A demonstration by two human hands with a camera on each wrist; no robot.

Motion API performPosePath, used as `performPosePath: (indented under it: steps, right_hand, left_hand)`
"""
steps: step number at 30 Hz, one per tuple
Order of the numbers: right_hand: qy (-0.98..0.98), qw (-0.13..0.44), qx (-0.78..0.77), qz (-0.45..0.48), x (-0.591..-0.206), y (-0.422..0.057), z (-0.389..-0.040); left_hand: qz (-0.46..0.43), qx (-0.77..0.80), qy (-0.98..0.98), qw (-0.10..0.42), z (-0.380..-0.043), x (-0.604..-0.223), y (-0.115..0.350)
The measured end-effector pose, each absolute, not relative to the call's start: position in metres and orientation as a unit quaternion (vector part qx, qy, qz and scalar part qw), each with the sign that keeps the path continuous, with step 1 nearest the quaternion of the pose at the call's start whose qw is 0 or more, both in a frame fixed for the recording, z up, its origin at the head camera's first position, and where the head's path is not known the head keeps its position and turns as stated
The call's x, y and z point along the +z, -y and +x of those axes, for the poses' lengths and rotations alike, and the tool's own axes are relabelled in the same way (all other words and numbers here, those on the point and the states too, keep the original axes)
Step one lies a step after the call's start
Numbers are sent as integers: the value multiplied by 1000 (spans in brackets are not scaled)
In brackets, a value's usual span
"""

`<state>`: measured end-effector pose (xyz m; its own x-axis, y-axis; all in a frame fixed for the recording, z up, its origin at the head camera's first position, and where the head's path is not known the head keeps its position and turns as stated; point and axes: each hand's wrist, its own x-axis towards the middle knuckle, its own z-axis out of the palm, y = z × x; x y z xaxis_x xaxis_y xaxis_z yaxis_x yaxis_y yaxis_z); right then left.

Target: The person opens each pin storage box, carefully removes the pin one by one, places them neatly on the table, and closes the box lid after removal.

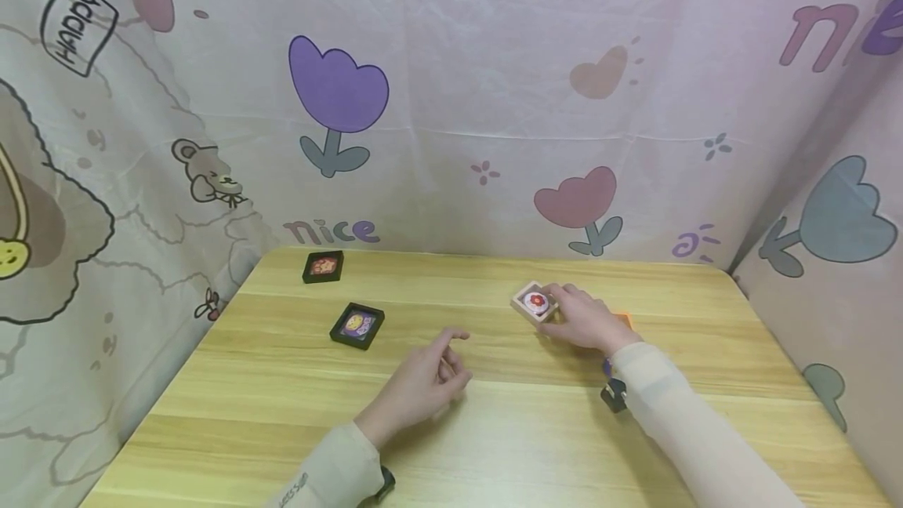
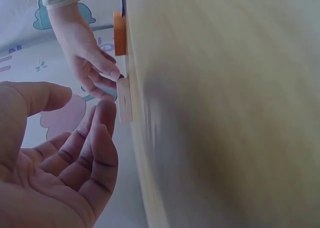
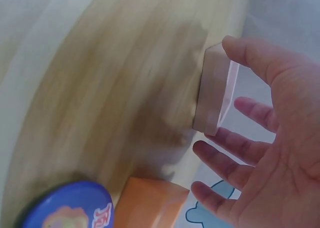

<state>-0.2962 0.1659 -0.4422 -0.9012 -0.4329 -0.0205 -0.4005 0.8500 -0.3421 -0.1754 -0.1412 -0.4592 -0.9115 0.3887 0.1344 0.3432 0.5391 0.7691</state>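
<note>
My right hand [image 1: 580, 317] spans the near-right side of a small pale square box [image 3: 212, 88], its thumb at one corner and a finger at another. Inside the box, a round badge with a red flower [image 1: 536, 302] faces up. The box lies flat on the table near the back. My left hand [image 1: 423, 379] hovers over the middle of the table, fingers loosely bent and holding nothing. In the left wrist view, the fingertips of the left hand [image 2: 75, 163] overlap the area close to the pale box.
At the left lie a black square box with a purple-and-yellow badge [image 1: 357, 325] and another with a reddish badge [image 1: 324, 266]. An orange box [image 3: 150, 200] and a blue round badge [image 3: 75, 208] sit by my right forearm. A printed curtain [image 1: 451, 100] hangs behind.
</note>
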Motion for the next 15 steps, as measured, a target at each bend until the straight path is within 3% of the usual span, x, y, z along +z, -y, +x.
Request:
performPosePath:
  steps: [15]
  right_hand:
    - [-964, 43, -167, -202, -445, -155, -297]
  left_hand:
    - [203, 398, -895, 7, -194, -452, 145]
